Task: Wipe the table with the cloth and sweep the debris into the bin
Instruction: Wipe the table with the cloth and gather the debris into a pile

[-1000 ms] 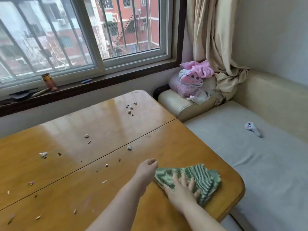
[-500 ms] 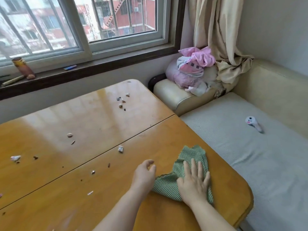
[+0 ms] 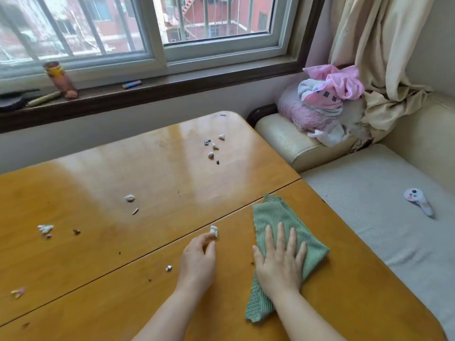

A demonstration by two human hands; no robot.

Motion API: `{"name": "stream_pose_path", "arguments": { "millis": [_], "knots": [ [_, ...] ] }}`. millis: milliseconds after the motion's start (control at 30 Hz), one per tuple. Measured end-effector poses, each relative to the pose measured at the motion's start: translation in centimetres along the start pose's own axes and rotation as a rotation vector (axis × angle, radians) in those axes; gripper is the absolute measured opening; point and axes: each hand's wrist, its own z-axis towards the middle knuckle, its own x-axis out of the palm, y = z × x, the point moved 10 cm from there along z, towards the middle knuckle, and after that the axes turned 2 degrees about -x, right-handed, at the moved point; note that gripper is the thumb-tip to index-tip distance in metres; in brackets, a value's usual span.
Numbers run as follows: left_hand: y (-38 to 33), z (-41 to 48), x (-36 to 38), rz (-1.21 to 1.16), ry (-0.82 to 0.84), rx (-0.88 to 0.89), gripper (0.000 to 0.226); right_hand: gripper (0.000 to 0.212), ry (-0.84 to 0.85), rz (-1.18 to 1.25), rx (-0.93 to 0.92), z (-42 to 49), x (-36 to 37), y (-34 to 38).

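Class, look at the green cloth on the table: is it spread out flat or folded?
Folded: the green cloth shows doubled layers, pressed flat under the right hand.

Daylit barred window [image 3: 157, 23], beige curtain [image 3: 374, 45], cream sofa [image 3: 369, 205].

Bright window [image 3: 157, 23] daylight — glare on table [image 3: 147, 173]; edges seemingly warped.

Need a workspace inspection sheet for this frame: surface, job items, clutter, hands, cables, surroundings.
Surface: glossy wooden table, seam running across it.
Job's things: green woven cloth flat on the table; scattered debris scraps; bin not in view.
Clutter: small white crumpled scrap near the seam.
Hands: left hand curled, fingertips at the white scrap; right hand flat on the cloth.
Cables: nothing seen.
Surroundings: window sill, beige sofa, pink laundry pile.
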Motion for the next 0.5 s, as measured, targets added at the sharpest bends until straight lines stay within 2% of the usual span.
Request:
{"name": "stream_pose_path", "arguments": {
  "millis": [100,200,300,400,500],
  "knots": [
    [1.0,0.4,-1.5,0.018,-0.03,-0.008,0.026,0.065,0.047,0.005,-0.056,0.4,0.8,4.5],
    [1.3,0.6,-2.3,0.016,-0.053,-0.013,0.025,0.067,0.056,-0.009,-0.111,-0.4,1.1,5.4],
    [0.9,0.9,-2.6,-0.014,-0.053,0.002,0.025,0.078,0.047,-0.005,-0.006,-0.7,0.8,2.1],
    [0.8,1.2,-3.0,-0.025,-0.048,0.014,0.026,0.073,0.074,-0.027,0.179,-1.1,0.0,-3.2],
    [1.6,1.5,-3.6,-0.003,-0.067,0.007,0.027,0.069,0.057,-0.048,0.269,-1.0,-1.1,-4.8]
  ]
}}
